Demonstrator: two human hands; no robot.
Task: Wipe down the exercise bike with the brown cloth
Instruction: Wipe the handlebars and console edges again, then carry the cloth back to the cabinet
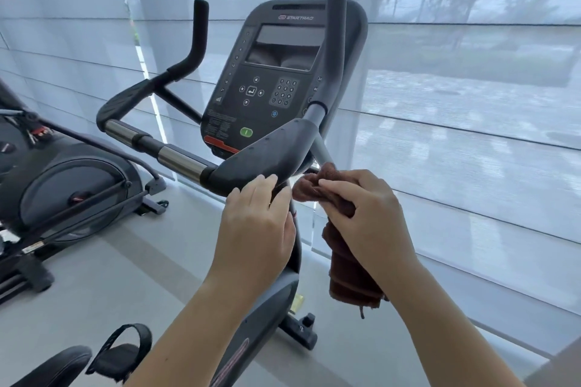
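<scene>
Brown cloth (pixel 341 220) is bunched in the right hand (pixel 367 217), fingers clenched on it, just under the exercise bike (pixel 276 78) handlebar; its tail hangs loose. Left hand (pixel 256 223) rests open-fingered on the grip. That dangling end could snag or slip free.

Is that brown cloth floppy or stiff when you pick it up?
Probably floppy: the brown cloth bunches up in the right hand and its loose end hangs straight down. It looks light, since that hand's fingers alone seem to hold it. Its fuzzy surface likely grips rather than slips.
</scene>
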